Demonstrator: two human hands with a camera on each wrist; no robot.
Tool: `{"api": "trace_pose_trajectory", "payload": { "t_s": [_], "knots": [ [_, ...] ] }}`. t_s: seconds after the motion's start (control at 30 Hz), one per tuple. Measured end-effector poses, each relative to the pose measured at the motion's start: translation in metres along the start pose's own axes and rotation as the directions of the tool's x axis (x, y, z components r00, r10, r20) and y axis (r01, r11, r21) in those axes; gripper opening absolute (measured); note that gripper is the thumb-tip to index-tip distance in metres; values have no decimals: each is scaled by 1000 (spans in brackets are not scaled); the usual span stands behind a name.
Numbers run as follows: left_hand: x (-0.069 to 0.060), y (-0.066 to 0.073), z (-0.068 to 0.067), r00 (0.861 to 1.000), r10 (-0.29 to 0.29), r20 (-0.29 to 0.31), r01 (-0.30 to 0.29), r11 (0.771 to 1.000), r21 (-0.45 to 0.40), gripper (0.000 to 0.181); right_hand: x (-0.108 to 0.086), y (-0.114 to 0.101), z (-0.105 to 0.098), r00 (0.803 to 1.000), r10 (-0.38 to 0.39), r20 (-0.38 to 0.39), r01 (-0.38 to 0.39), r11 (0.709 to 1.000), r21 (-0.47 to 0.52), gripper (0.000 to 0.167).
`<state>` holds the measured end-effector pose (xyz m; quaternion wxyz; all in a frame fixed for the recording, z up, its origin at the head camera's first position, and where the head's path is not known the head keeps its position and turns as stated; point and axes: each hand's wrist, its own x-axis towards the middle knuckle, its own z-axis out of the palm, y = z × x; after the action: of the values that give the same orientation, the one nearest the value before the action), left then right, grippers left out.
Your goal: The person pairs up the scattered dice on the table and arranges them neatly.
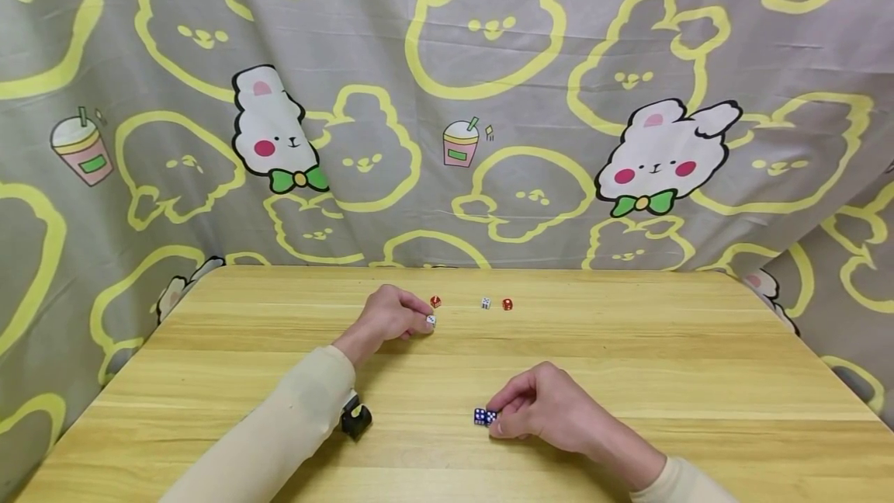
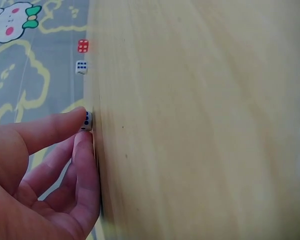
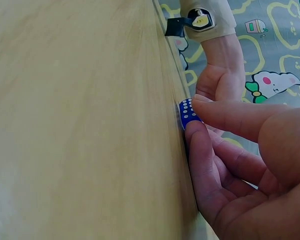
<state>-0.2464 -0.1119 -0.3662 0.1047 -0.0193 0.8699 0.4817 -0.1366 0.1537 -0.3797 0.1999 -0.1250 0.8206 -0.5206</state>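
Observation:
My left hand reaches to the far part of the wooden table and pinches a white die between thumb and fingertips. In the left wrist view that white die shows dark pips. Just behind it lies a red die. Nearer to me, my right hand pinches a blue die with white pips. A second blue die sits against its left side. In the right wrist view the blue dice look like one block, partly covered by the fingertips.
Farther right along the back stand another white die and another red die. A black strapped device hangs at the left sleeve. A patterned curtain rises behind the wooden table.

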Motion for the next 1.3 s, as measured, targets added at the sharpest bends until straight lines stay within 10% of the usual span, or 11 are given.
{"api": "trace_pose_trajectory", "payload": {
  "t_s": [1.3],
  "knots": [
    [-27, 9, 9, 997, -8, 77, 8, 1000, -1, 12, 0, 0, -1, 1000, -5, 0, 5, 1000, -15, 20]
  ]
}}
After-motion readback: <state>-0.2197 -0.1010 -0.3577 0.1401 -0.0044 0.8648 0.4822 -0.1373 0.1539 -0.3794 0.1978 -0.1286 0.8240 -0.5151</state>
